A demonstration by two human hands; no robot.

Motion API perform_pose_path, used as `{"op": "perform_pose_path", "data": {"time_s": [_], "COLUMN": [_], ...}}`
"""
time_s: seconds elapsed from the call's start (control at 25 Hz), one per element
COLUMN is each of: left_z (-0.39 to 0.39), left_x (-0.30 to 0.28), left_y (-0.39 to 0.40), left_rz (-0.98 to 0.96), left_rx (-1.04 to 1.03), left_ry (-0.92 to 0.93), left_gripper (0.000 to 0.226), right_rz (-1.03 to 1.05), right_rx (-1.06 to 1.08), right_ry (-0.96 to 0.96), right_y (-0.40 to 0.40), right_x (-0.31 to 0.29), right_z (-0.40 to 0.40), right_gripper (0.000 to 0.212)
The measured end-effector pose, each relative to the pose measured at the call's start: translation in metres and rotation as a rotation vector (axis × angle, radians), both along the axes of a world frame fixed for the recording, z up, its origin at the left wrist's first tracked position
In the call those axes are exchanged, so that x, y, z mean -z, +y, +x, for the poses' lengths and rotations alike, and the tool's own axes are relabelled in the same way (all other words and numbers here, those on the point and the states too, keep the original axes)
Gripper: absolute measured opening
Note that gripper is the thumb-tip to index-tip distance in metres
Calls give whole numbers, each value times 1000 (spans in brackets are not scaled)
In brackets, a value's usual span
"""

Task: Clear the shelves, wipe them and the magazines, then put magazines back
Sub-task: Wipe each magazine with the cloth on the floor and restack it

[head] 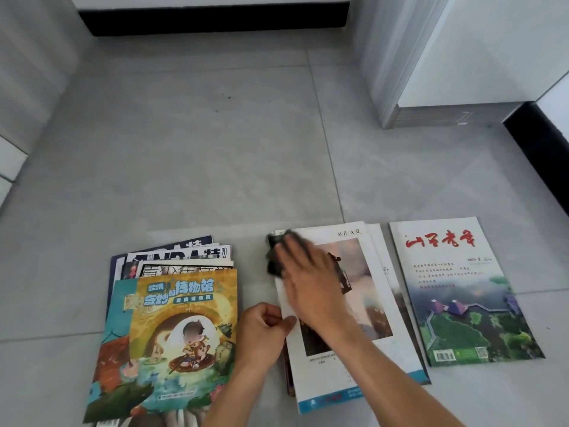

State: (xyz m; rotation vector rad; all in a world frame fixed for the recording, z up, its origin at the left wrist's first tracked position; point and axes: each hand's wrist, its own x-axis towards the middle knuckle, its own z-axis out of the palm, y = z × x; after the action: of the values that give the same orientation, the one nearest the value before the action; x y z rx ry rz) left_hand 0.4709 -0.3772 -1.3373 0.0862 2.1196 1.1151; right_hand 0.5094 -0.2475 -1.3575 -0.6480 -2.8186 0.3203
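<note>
Three lots of magazines lie on the grey tiled floor. A middle stack is topped by a white-bordered magazine (369, 306) with a picture on it. My right hand (308, 282) lies flat on that cover and presses a dark cloth (275, 252) near its top left corner; the hand is blurred. My left hand (264, 329) pinches the left edge of the same magazine with thumb and curled fingers. To the left is a fanned pile with a cartoon cover (181, 331) on top. A single magazine with red lettering (458, 291) lies at the right.
A white cabinet or shelf unit (437, 63) stands at the back right on a grey base. A black skirting strip (212, 23) runs along the far wall. Pale panels rise at the left edge. Bare floor tiles (200, 149) stretch beyond the magazines.
</note>
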Motion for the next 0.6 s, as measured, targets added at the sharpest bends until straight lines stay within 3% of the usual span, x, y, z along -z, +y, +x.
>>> {"op": "perform_pose_path", "data": {"time_s": [0.08, 0.12, 0.24, 0.32, 0.4, 0.52, 0.6], "left_z": [-3, -4, -5, -5, -5, -5, -4], "left_x": [2, 4, 3, 1, 2, -1, -5], "left_y": [-2, -3, -5, -5, -5, -4, -4], "left_rz": [1, 0, -7, -6, 9, 51, 70], "left_rx": [11, 16, 26, 30, 21, -33, -80], "left_ry": [-16, -24, -38, -32, -50, -103, -136], "left_gripper": [16, 14, 8, 8, 7, 6, 8], "right_rz": [41, 45, -31, -80, -76, -11, -4], "right_rx": [-258, -230, 300, 503, 354, -158, -211], "right_ry": [-44, -43, -28, -18, -9, -2, -3], "right_y": [8, 26, 76, 71, 35, -6, 22], "right_x": [0, 0, -2, -4, -3, -3, 0], "right_z": [8, 18, 47, 41, 17, 14, 35], "right_gripper": [50, 50, 52, 52, 53, 53, 54]}}
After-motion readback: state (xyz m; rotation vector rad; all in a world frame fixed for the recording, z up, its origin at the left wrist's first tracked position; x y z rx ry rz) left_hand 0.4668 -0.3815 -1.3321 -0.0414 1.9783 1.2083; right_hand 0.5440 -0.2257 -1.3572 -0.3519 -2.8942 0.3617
